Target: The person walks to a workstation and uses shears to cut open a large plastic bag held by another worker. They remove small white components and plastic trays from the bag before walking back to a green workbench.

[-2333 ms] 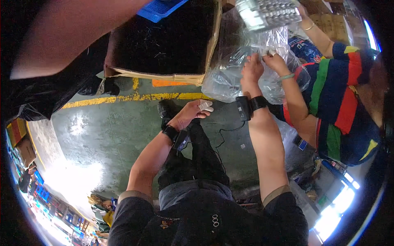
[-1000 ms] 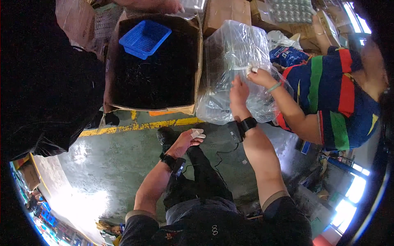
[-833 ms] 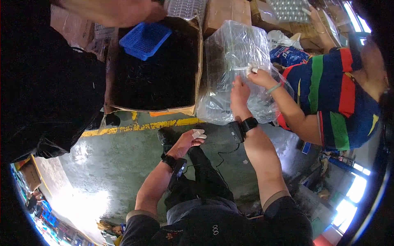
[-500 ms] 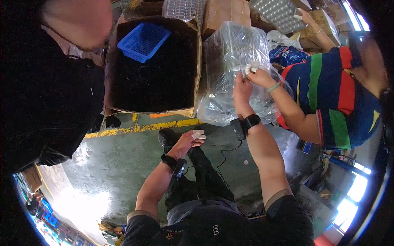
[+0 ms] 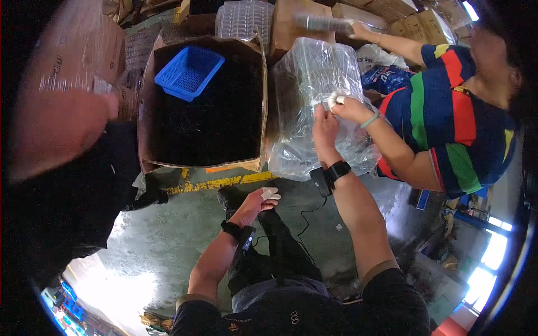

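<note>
My left hand (image 5: 259, 205) hovers over the floor in front of my legs. White finger cots cover some of its fingertips; the fingers are loosely stretched and hold nothing. My right hand (image 5: 325, 131) reaches to a clear plastic bag (image 5: 302, 84), its fingers closed on the film, though the fingertips are partly hidden. Stacked clear trays show dimly through that bag. Touching or nearly touching my right fingertips is a co-worker's hand (image 5: 347, 108) with white finger cots. That person's other hand (image 5: 361, 31) holds a plastic tray (image 5: 324, 23), edge-on and blurred.
A large open cardboard box (image 5: 261, 112) with a dark inside stands left of the bag, holding a blue basket (image 5: 189, 73). At the left, another person's blurred arm (image 5: 61, 126) reaches in. Clear trays (image 5: 245, 19) and cartons (image 5: 297, 22) stand behind. A yellow line (image 5: 224, 182) crosses the floor.
The co-worker's tray has swung left and turned from face-on to edge-on. The person at the left has shifted an arm lower. My hands have hardly moved.
</note>
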Motion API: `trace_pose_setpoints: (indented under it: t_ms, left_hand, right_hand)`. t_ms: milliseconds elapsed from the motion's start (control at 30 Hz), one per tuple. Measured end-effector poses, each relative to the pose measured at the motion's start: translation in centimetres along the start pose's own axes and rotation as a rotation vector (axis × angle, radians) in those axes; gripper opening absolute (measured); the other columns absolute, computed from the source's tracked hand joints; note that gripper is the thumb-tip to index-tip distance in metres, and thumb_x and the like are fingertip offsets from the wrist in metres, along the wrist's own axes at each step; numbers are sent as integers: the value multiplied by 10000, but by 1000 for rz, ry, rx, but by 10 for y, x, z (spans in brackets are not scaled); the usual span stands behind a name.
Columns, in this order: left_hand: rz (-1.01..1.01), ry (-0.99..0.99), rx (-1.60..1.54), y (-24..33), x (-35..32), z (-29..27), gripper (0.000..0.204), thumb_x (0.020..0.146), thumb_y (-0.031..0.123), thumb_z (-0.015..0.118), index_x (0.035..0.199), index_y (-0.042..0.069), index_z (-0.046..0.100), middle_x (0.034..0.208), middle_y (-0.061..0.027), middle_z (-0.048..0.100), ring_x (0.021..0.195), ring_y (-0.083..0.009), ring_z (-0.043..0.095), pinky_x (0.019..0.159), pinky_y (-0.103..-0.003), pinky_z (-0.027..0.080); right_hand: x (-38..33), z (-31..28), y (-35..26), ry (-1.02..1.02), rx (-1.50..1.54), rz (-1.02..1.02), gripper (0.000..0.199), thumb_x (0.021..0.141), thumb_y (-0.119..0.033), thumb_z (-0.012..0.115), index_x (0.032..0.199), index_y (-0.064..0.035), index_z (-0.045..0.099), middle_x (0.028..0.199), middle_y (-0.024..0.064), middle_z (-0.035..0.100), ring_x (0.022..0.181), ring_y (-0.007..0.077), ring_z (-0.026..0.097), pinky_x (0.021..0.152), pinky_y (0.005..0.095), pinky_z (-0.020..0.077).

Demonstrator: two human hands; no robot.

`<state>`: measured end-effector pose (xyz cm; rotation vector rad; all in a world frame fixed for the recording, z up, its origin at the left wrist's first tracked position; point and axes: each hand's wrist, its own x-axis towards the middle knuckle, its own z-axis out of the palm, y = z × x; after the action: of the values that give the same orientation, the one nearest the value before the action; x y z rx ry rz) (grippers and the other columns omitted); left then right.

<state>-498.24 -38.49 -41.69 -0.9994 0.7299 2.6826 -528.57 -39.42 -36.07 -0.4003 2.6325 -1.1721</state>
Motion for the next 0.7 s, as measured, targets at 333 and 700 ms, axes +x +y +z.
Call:
trace_pose_setpoints:
  t_ms: [333,700]
  left_hand:
    - [2,8,28,0,-3,8,447,973,371,504,1265,33,525,1121,-69,623,977,-149,604,869,-286,478]
    - [-15,28,-21,-7,-1,2,367,988,289,491,1268,56,539,1124,-63,642,949,-132,628,834,-267,498]
  right_hand:
    - [2,-2,8,63,-44,-65,474,922,-415,489,827,34,606,810,233,626,828,414,585,763,481,426]
    - [-17,-4,3,9,145,-66,367,922,-291,535,715,11,568,650,69,531,648,181,498,635,349,408]
